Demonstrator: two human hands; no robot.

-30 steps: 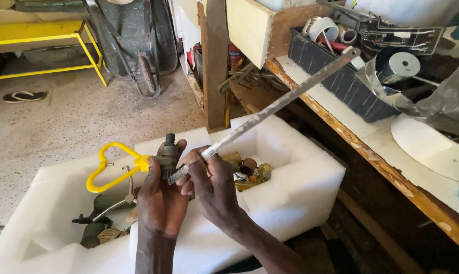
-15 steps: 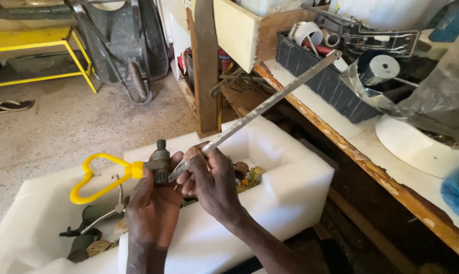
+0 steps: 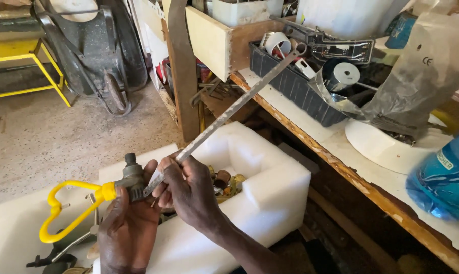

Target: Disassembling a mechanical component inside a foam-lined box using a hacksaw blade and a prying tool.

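**A:** Valve body (image 3: 132, 176), grey metal, with a yellow heart-shaped handle (image 3: 67, 209) sticking out to its left. Where exactly is it sitting?

**B:** In the left hand (image 3: 129, 223), held up above the white foam block (image 3: 270, 195). The fingers are curled shut around the lower part of the valve, and its short round stub points upward, clear of the hand.

**A:** And the right hand (image 3: 189, 190)?

**B:** Closed too, pinching a long flat metal file (image 3: 224, 117) near its lower end. The file runs diagonally up and to the right, and its far tip reaches over the dark plastic tray (image 3: 295, 94) on the wooden workbench (image 3: 341, 152). The lower tip lies against the valve body, just beside the left thumb.

**A:** So the 2 hands are touching?

**B:** They are pressed close together; the right-hand knuckles sit just beside the left fingers. I cannot tell whether the skin actually meets.

**A:** What is under them?

**B:** The foam block has a hollow, and small brass and metal fittings (image 3: 224, 181) lie inside it, partly hidden by the right hand. Lower left, some dark tool parts (image 3: 52, 259) lie on the foam below the yellow handle.

**A:** Anything else around?

**B:** A wheelbarrow (image 3: 95, 56) stands on the concrete floor at the upper left, near a yellow metal frame (image 3: 31, 68). On the bench there is a white round plate (image 3: 386, 149), a crumpled grey plastic bag (image 3: 422, 76) and a blurred blue bag (image 3: 445, 180) at the right edge.
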